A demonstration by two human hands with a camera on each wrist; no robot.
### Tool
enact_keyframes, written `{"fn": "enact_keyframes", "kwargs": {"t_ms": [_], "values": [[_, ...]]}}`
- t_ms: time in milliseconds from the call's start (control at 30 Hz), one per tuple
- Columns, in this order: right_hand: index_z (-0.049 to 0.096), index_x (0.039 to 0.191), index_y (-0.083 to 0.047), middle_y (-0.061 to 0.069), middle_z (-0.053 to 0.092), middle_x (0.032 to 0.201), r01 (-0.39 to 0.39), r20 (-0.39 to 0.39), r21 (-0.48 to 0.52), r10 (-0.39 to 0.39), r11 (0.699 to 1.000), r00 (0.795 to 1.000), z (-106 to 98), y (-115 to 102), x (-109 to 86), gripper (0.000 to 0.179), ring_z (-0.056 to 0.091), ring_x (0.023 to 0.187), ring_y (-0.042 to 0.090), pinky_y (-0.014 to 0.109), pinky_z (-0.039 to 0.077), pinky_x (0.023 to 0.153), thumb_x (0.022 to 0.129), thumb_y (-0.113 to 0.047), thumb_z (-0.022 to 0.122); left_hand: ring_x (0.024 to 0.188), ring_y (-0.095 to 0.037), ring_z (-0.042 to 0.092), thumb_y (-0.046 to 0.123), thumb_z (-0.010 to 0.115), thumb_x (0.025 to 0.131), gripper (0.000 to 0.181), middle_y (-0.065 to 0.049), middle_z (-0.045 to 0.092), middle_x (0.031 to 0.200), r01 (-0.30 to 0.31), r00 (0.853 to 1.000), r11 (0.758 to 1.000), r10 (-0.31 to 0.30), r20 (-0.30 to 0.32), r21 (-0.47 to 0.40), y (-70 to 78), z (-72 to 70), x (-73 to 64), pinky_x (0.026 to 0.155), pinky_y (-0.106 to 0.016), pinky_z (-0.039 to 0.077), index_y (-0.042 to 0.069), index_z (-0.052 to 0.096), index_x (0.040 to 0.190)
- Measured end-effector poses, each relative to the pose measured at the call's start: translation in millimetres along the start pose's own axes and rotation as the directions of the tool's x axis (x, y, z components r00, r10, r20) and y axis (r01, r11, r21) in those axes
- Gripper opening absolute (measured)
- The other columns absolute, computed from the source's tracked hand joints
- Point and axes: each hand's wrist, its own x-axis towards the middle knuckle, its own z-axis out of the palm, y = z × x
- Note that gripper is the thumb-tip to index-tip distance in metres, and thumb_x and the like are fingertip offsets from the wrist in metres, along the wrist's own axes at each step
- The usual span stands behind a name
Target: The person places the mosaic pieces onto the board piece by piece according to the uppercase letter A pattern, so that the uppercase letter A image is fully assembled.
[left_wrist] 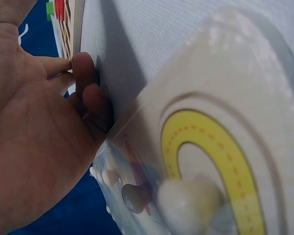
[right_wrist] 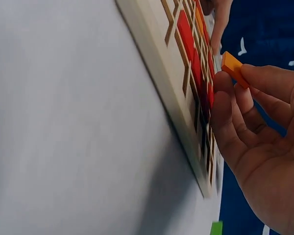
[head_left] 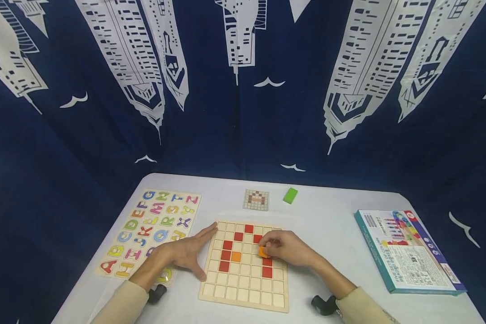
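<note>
A wooden grid board (head_left: pixel 243 282) lies in the middle of the white table, with several red square tiles (head_left: pixel 225 255) and one orange tile (head_left: pixel 236 257) set in its cells. My right hand (head_left: pixel 288 248) pinches another orange tile (right_wrist: pixel 234 69) between thumb and fingers, close over the board's right side. On the board's left edge rests my left hand (head_left: pixel 186 254), its fingers spread and holding nothing. Behind the board lies a small pattern card (head_left: pixel 256 200) showing a gridded design.
At left, a wooden alphabet puzzle (head_left: pixel 146 229) reaches under the left forearm. A green block (head_left: pixel 290 195) lies beside the card. A teal-edged box (head_left: pixel 409 252) sits at the right. Dark blue patterned cloth (head_left: pixel 243 135) hangs behind the table.
</note>
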Motion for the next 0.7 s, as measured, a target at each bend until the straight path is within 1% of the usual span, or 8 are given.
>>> {"fn": "enact_keyframes", "kwargs": {"t_ms": [133,267,333,500,700], "values": [[0.074,0.106,-0.014,-0.008,0.065,0.095,0.031,0.010,-0.001,-0.031,1.000,0.999,10.8,-7.8,8.4,0.014,0.059,0.083,0.008,0.021,0.050,0.075,0.094,-0.012,0.068,0.156,-0.025,0.009,0.042,0.096,0.056,0.140,0.000,-0.003,0.170,0.000,1.000,1.000,0.000,-0.001,-0.002,-0.3,-0.1,0.3,0.122,-0.048,0.025,0.014,0.012,0.163],[0.073,0.106,-0.013,-0.007,0.064,0.087,0.038,0.028,0.021,-0.038,0.999,0.999,19.3,-14.1,14.8,0.016,0.060,0.075,0.008,0.022,0.051,0.067,0.093,-0.007,0.066,0.156,-0.024,0.009,0.042,0.096,0.056,0.140,0.001,-0.003,0.170,-0.002,1.000,1.000,0.002,0.000,-0.011,-0.4,0.0,0.5,0.122,-0.048,0.025,0.014,0.011,0.163],[0.073,0.106,-0.013,-0.007,0.063,0.084,0.036,0.032,0.021,-0.037,0.999,0.999,22.7,-16.0,17.1,0.016,0.059,0.074,0.007,0.022,0.051,0.066,0.092,-0.007,0.067,0.156,-0.024,0.009,0.042,0.096,0.056,0.140,0.001,-0.003,0.170,-0.005,1.000,1.000,0.005,0.000,-0.015,-0.4,0.0,0.7,0.122,-0.049,0.025,0.014,0.011,0.163],[0.074,0.104,-0.015,-0.010,0.063,0.082,0.052,0.015,-0.021,-0.051,0.998,0.999,29.4,-18.5,21.6,0.016,0.057,0.076,0.007,0.022,0.050,0.069,0.092,-0.007,0.068,0.156,-0.024,0.008,0.041,0.096,0.056,0.139,0.001,-0.004,0.170,-0.010,1.000,1.000,0.010,0.002,-0.018,-0.3,-0.2,0.4,0.122,-0.048,0.024,0.013,0.011,0.163],[0.074,0.099,-0.016,-0.010,0.062,0.078,0.051,0.012,-0.060,-0.051,0.997,0.999,35.4,-20.4,26.6,0.013,0.056,0.073,0.006,0.022,0.049,0.066,0.090,-0.008,0.071,0.156,-0.024,0.009,0.041,0.096,0.057,0.139,0.001,-0.004,0.170,-0.009,1.000,1.000,0.009,0.002,-0.014,0.3,-0.2,0.4,0.122,-0.048,0.024,0.013,0.011,0.163]]}}
